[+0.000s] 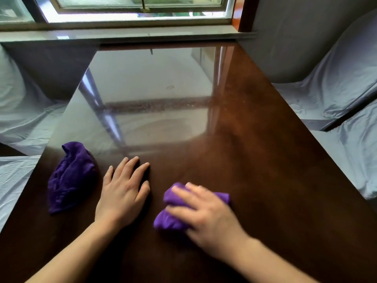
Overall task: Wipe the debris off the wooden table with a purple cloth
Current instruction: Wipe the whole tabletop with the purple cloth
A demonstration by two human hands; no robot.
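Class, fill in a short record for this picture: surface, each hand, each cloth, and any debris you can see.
surface: glossy wooden table
left hand: flat on the table, empty
right hand: pressing a bunched purple cloth on the table
second purple cloth: crumpled, untouched, near the left edge
debris: fine specks mid-table

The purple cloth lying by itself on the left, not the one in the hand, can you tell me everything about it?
The loose purple cloth is a deep violet, soft and fuzzy-looking, like microfibre. It is bunched into a long crumpled lump with folds and creases, not spread flat. It lies on the dark glossy wooden table, near its left edge, running from near to far. Nothing holds it: the left hand rests flat on the table just beside it, with a gap between them. Only the table touches it.
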